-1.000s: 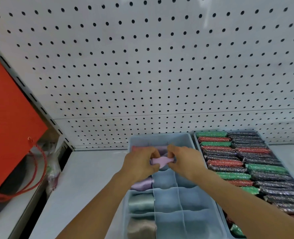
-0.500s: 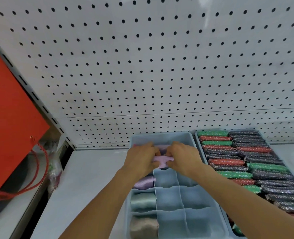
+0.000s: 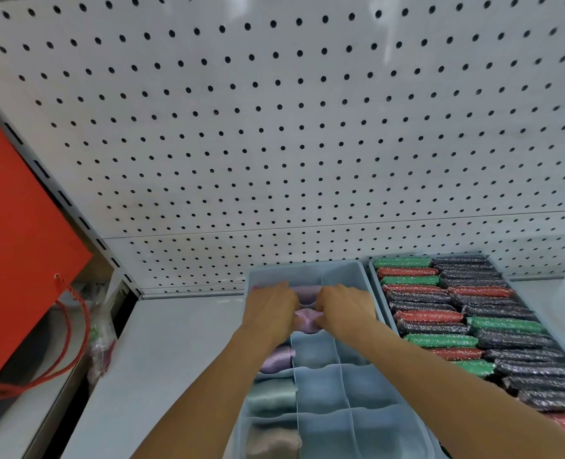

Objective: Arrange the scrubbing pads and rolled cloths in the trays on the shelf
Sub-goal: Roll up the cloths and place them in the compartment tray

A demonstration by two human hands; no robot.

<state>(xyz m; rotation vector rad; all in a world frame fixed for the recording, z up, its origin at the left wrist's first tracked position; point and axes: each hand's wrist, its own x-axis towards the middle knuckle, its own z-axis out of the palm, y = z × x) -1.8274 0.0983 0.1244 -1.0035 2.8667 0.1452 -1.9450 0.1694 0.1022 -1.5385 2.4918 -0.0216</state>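
Pink rolled cloth (image 3: 305, 319), soft, ribbed weave, squeezed narrow in the middle, held over a far compartment of the divided blue tray (image 3: 347, 422) on the shelf. Left hand (image 3: 269, 313) and right hand (image 3: 345, 311) each curl fingers round one end, gripping it
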